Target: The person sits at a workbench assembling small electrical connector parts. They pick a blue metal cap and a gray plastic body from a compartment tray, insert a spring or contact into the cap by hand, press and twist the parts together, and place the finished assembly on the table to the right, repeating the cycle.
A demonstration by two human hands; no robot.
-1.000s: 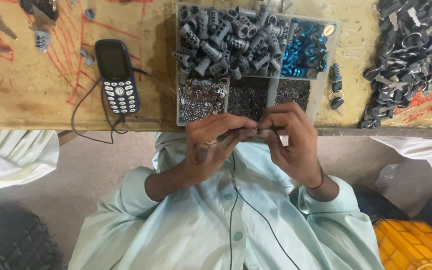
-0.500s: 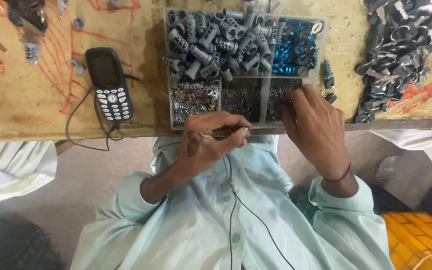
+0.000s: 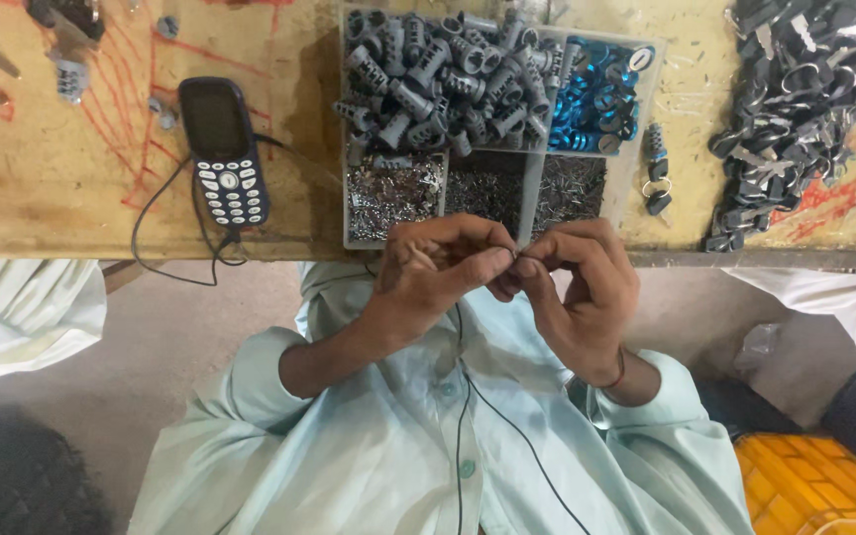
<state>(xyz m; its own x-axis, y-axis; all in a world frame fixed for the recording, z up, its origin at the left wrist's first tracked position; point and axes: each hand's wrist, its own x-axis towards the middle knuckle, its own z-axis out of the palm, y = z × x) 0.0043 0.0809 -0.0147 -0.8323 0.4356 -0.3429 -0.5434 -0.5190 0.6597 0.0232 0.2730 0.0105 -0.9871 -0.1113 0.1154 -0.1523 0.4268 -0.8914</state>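
My left hand [image 3: 433, 277] and my right hand [image 3: 582, 297] meet fingertip to fingertip just below the table's front edge, over my pale green shirt. The left fingers are curled around a small part, mostly hidden. My right thumb and forefinger pinch a tiny piece against it, too small to make out. Right above the hands stands a clear divided tray [image 3: 631, 149]. It holds grey plastic barrels [image 3: 428, 74], blue rings [image 3: 596, 104] and small metal pins [image 3: 393, 193].
A dark keypad phone [image 3: 222, 149] with a black cable lies on the worn wooden table [image 3: 71, 198] at the left. A heap of black metal parts [image 3: 795, 109] lies at the right. White sleeves of other people show at both sides. A yellow crate [image 3: 814, 485] is at the lower right.
Half a second ago my right hand reached into the tray's lower right compartment. It has come back to the left hand, and both fingertips now touch.
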